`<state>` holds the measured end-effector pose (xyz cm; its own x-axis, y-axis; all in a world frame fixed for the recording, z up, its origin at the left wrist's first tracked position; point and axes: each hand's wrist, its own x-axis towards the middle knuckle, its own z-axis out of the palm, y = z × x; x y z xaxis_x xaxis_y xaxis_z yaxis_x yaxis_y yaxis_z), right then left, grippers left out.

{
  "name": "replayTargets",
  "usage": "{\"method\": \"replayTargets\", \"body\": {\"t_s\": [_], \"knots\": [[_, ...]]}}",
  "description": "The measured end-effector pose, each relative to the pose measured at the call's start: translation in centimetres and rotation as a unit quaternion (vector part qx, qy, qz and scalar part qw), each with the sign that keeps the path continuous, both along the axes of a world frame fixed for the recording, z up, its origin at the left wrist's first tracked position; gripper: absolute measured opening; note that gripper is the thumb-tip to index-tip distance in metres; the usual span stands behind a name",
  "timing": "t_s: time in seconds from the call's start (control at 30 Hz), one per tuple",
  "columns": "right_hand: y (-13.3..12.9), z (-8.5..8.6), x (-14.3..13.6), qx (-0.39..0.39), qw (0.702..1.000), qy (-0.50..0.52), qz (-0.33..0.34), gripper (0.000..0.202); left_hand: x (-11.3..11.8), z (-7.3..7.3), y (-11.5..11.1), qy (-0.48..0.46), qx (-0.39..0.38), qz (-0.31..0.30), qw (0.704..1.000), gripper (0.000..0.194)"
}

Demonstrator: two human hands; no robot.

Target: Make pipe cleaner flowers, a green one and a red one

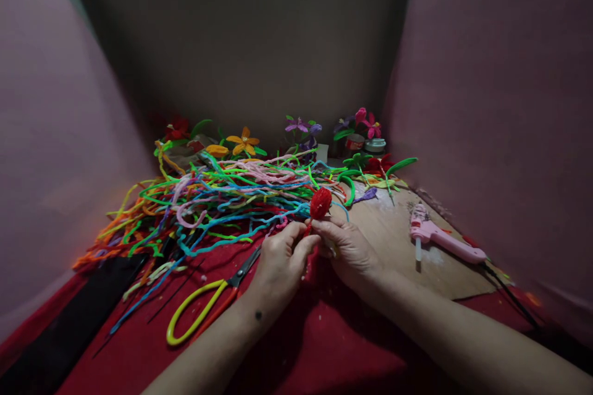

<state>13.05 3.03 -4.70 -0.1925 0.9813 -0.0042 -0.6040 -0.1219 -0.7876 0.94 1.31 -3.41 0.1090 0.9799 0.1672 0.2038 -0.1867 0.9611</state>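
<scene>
A red fuzzy pipe-cleaner flower bud stands upright between my two hands, over the red cloth. My left hand is closed, its thumb and forefinger pinching the red base below the bud. From the other side, my right hand is closed on the same base, with its lower fingers partly hidden. Scissors with one yellow and one red handle loop lie beside my left wrist, their blades partly behind that hand. A large heap of coloured pipe cleaners spreads just beyond my hands.
A pink hot glue gun lies on a brown board at right, its cord running off to the right. Finished pipe-cleaner flowers stand along the back, near a small jar. A black strip lies at left. Pale panels flank both sides.
</scene>
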Motion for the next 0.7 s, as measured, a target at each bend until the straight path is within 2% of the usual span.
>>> {"method": "replayTargets", "body": {"t_s": [0.07,0.23,0.37,0.47,0.53,0.6,0.7], "knots": [[0.0,-0.1,0.0,-0.001,1.000,-0.016,-0.005,0.015,0.3,-0.2,0.0,0.009,0.008,0.011,1.000,0.018],[0.0,-0.5,0.0,0.002,1.000,-0.028,-0.011,0.016,0.7,-0.3,0.4,-0.072,-0.074,0.005,0.995,0.021],[0.1,-0.3,0.0,0.007,0.999,-0.043,-0.025,0.016,0.6,-0.2,0.5,-0.084,-0.063,0.006,0.994,0.023],[-0.2,0.3,0.1,0.025,0.999,-0.037,-0.016,0.015,0.1,0.2,0.5,-0.029,-0.006,0.011,0.999,0.017],[-0.5,0.7,0.1,0.037,0.999,-0.039,-0.009,0.015,-0.4,0.7,0.4,-0.007,0.062,0.045,0.997,0.024],[-0.8,0.9,0.0,0.038,0.998,-0.048,-0.006,0.013,-0.7,1.2,0.2,0.010,0.147,0.077,0.986,0.025],[-1.2,0.7,-0.2,0.043,0.997,-0.064,-0.004,0.012,-0.9,1.8,-0.1,0.059,0.263,0.073,0.960,0.016]]}}
